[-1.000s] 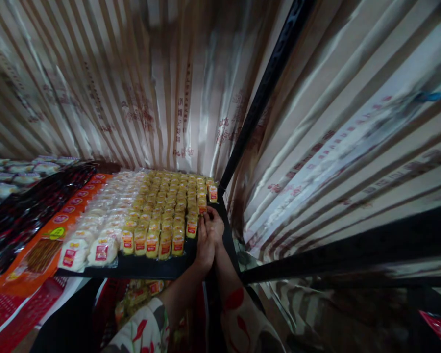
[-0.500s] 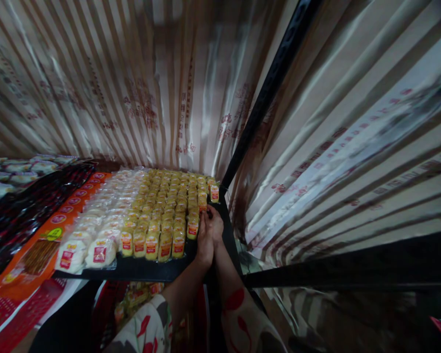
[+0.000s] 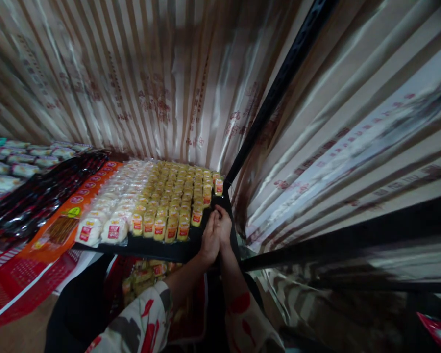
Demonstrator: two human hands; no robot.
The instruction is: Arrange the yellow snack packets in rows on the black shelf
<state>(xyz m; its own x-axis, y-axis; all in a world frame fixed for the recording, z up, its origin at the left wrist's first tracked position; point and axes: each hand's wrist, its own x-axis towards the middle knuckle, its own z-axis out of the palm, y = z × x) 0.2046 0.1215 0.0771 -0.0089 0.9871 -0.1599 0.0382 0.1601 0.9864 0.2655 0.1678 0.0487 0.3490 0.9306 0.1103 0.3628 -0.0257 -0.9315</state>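
My left hand [image 3: 209,243] and my right hand [image 3: 225,229] are held palm to palm above the dark shelf [image 3: 191,250], fingers stretched forward. I see nothing held between them, though the palms' inner sides are hidden. Just ahead and to the left stand rows of small yellow packets [image 3: 172,226] with red labels, in clear wrap. The nearest of these is a yellow packet [image 3: 196,215] at the front of a shorter row, apart from my fingertips. At the back right corner is a single yellow packet [image 3: 218,187].
Left of the yellow rows lie white round packs [image 3: 114,230], orange bags [image 3: 61,228], dark shiny packs [image 3: 33,196] and white packs [image 3: 25,170]. A black upright post [image 3: 264,113] stands at the right corner. Below are a red basket [image 3: 14,284] and more yellow packets [image 3: 141,277].
My hands have drawn back from the row of yellow packets, where they touched one before, and now sit apart from it. The view has shifted slightly, moving the shelf up and right.
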